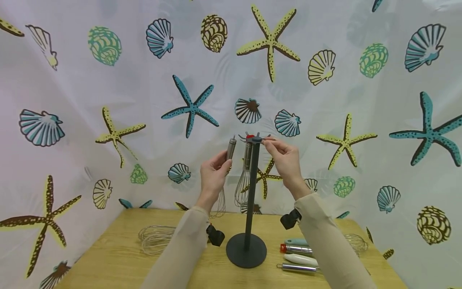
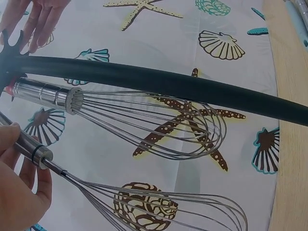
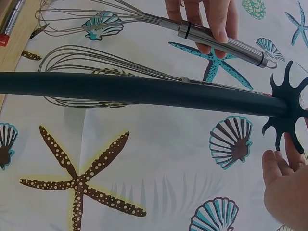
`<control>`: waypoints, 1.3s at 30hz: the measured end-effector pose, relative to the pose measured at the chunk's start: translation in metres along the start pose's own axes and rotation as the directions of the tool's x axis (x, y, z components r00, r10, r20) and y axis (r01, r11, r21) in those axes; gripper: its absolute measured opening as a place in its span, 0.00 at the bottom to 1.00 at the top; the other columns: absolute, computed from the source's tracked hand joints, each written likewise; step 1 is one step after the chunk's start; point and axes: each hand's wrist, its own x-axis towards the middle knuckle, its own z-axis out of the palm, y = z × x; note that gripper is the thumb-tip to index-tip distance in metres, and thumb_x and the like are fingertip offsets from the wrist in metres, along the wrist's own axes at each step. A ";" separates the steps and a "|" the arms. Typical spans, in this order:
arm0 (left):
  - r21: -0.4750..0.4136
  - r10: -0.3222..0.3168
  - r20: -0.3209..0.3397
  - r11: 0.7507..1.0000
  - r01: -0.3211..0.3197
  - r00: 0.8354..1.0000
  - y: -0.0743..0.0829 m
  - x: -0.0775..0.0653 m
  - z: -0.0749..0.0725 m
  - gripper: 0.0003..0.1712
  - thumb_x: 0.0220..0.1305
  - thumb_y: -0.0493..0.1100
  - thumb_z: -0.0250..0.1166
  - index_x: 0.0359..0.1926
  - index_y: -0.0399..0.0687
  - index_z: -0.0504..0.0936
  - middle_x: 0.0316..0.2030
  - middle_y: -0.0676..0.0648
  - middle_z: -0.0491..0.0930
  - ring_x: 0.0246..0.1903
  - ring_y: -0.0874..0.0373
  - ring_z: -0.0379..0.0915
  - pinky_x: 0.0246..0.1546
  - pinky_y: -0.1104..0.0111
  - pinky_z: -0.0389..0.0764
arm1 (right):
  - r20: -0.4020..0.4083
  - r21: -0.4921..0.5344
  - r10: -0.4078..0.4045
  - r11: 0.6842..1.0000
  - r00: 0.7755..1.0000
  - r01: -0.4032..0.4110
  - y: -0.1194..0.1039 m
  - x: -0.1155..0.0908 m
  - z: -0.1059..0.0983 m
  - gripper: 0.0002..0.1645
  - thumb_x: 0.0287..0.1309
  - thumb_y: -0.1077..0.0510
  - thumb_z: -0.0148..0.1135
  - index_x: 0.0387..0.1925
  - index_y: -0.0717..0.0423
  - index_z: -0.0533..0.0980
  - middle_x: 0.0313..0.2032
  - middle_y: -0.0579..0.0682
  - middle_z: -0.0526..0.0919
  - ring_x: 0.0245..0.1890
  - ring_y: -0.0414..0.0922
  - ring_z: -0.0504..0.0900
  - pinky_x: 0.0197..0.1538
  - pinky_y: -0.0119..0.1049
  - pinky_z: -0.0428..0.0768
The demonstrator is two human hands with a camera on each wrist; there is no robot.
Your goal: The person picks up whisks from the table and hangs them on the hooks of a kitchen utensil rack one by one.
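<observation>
My left hand (image 1: 212,174) holds a wire whisk (image 1: 231,149) by its steel handle, end loop up and wires hanging down, left of a black utensil stand (image 1: 251,200). In the right wrist view, that handle's loop (image 3: 271,64) is near the stand's hooks but apart from them. A second whisk (image 2: 43,93) with a red end hangs from the stand's hooked top (image 3: 288,106). On the other side, my right hand (image 1: 284,160) pinches one of the hooks between thumb and fingers. Part of the right hand lies outside the right wrist view.
The stand's round base (image 1: 246,259) sits on a wooden table (image 1: 108,257). More wire whisks (image 1: 155,239) lie at the left. Several handled utensils, one with a red end (image 1: 283,249), lie at the right beneath my right forearm. A shell-patterned curtain (image 1: 216,80) surrounds the table.
</observation>
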 end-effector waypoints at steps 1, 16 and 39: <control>0.009 0.000 0.002 1.000 0.000 1.000 0.001 0.000 0.001 0.20 0.66 0.37 0.65 0.58 0.47 0.81 0.49 0.41 0.84 0.47 0.48 0.81 0.46 0.66 0.82 | 0.001 0.000 0.001 1.000 1.000 -0.001 0.000 0.000 0.000 0.19 0.67 0.58 0.60 0.49 0.71 0.80 0.57 0.59 0.79 0.63 0.43 0.74 0.66 0.42 0.72; 0.049 0.033 0.012 0.998 -0.034 0.999 -0.001 0.003 0.008 0.20 0.66 0.39 0.65 0.59 0.52 0.81 0.49 0.44 0.85 0.45 0.52 0.80 0.38 0.76 0.78 | 0.002 0.019 -0.008 1.000 1.000 0.008 -0.001 0.000 0.002 0.18 0.67 0.59 0.60 0.49 0.72 0.80 0.58 0.60 0.79 0.64 0.44 0.73 0.66 0.43 0.71; 0.064 0.021 0.077 0.998 -0.026 0.997 -0.009 -0.006 0.019 0.22 0.65 0.38 0.65 0.60 0.49 0.80 0.52 0.45 0.84 0.48 0.53 0.81 0.45 0.67 0.82 | 0.006 0.041 0.004 0.999 1.000 -0.004 0.001 0.000 -0.002 0.20 0.67 0.57 0.60 0.50 0.72 0.79 0.58 0.59 0.78 0.67 0.43 0.70 0.68 0.45 0.68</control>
